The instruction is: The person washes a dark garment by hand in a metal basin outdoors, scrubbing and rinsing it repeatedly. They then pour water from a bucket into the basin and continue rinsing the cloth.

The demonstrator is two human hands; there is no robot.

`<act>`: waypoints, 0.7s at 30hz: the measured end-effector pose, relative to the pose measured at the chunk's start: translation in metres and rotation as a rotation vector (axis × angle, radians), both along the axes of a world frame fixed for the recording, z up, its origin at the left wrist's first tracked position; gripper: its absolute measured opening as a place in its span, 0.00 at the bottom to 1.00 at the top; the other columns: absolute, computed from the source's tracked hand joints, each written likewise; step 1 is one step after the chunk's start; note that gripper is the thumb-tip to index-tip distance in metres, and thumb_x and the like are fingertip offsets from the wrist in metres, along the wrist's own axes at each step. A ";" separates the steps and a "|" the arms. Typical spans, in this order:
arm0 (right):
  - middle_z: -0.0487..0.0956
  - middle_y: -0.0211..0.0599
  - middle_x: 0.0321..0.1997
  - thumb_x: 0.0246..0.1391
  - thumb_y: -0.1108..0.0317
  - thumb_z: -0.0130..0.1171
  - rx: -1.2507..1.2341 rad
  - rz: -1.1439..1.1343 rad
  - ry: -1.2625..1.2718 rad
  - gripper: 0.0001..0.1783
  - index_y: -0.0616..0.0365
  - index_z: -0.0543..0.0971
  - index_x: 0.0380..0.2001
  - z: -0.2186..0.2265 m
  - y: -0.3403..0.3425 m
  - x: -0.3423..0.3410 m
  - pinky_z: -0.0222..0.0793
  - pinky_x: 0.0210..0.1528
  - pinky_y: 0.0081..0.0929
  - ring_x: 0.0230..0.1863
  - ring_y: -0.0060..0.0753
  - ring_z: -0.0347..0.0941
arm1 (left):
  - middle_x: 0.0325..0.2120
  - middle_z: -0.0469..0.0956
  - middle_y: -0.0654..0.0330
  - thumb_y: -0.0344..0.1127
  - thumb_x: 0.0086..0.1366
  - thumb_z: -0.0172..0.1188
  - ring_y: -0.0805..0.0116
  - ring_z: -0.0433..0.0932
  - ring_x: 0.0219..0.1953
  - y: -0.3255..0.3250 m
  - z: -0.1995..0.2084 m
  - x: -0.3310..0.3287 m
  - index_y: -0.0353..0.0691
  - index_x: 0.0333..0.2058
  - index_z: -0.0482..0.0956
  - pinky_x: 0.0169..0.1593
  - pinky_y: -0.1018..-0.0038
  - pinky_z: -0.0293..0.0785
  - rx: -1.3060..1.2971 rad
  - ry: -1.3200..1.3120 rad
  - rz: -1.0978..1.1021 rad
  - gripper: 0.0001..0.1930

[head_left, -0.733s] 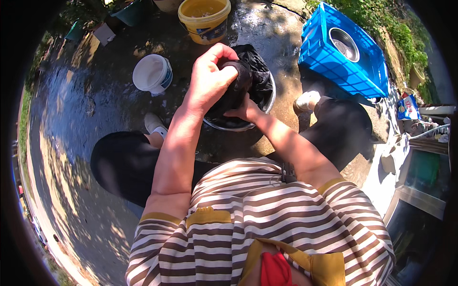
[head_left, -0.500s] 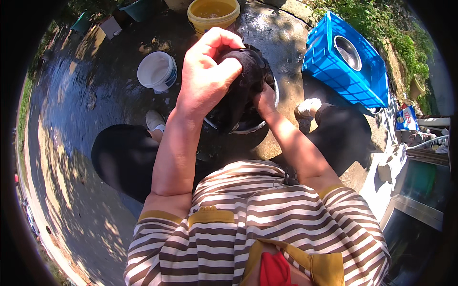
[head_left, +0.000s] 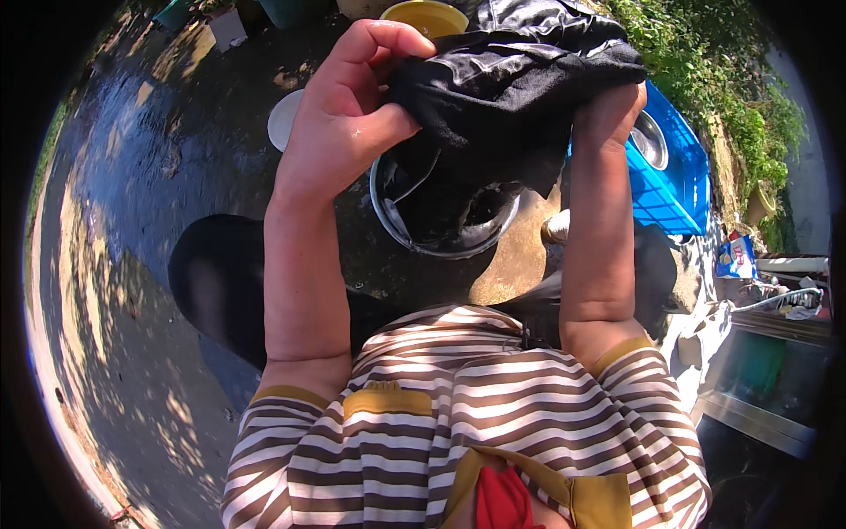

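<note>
A: Head view, item one?
B: Black wet garment, one, above the metal basin, lower folds hanging toward it; long axis left to right between the hands.
A: Hands?
B: Left hand: thumb and fingers grasping the garment's left edge. Right hand: grasping its right end, fingertips hidden by folds. Neither nearer; both touch it.
A: Ground and surroundings?
B: Concrete ground, partly wet. White bucket, left of basin; yellow bucket, beyond; blue plastic crate, right.
</note>
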State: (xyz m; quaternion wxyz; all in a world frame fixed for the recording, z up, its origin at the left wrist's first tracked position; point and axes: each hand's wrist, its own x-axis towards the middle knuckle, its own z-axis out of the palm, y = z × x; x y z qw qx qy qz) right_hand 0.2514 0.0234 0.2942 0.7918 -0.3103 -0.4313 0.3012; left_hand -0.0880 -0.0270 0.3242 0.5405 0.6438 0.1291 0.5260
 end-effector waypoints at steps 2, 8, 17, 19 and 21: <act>0.84 0.37 0.44 0.71 0.61 0.49 -0.038 0.024 0.043 0.18 0.62 0.83 0.48 0.031 -0.013 -0.013 0.80 0.49 0.33 0.42 0.34 0.81 | 0.52 0.78 0.61 0.18 0.58 0.64 0.73 0.78 0.53 -0.001 -0.005 -0.002 0.39 0.60 0.73 0.59 0.76 0.74 -0.002 0.140 0.083 0.29; 0.83 0.32 0.39 0.68 0.59 0.57 0.128 -0.120 -0.219 0.15 0.61 0.83 0.43 0.072 -0.009 -0.007 0.78 0.44 0.31 0.37 0.28 0.79 | 0.54 0.79 0.63 0.25 0.66 0.67 0.73 0.78 0.55 0.009 -0.044 0.013 0.38 0.63 0.72 0.61 0.75 0.74 -0.224 0.017 0.063 0.27; 0.84 0.30 0.45 0.63 0.63 0.69 -0.005 -0.506 -0.764 0.17 0.59 0.80 0.51 0.049 0.005 0.028 0.76 0.53 0.25 0.45 0.23 0.78 | 0.46 0.82 0.66 0.36 0.76 0.63 0.79 0.76 0.50 0.015 -0.041 -0.008 0.35 0.55 0.78 0.56 0.77 0.74 -0.085 -0.112 0.332 0.15; 0.85 0.36 0.49 0.62 0.59 0.69 -0.284 -0.612 -0.946 0.23 0.58 0.79 0.56 0.000 0.009 0.074 0.75 0.55 0.30 0.48 0.31 0.80 | 0.44 0.82 0.66 0.32 0.76 0.61 0.79 0.75 0.49 0.013 -0.045 0.001 0.34 0.54 0.78 0.55 0.77 0.73 -0.155 -0.092 0.299 0.13; 0.85 0.52 0.52 0.62 0.61 0.65 -0.309 -0.675 -1.240 0.23 0.56 0.78 0.57 -0.052 0.002 0.080 0.75 0.57 0.39 0.52 0.52 0.82 | 0.43 0.83 0.62 0.28 0.73 0.61 0.77 0.74 0.47 0.010 -0.058 0.005 0.34 0.52 0.78 0.54 0.75 0.74 -0.176 0.204 0.444 0.11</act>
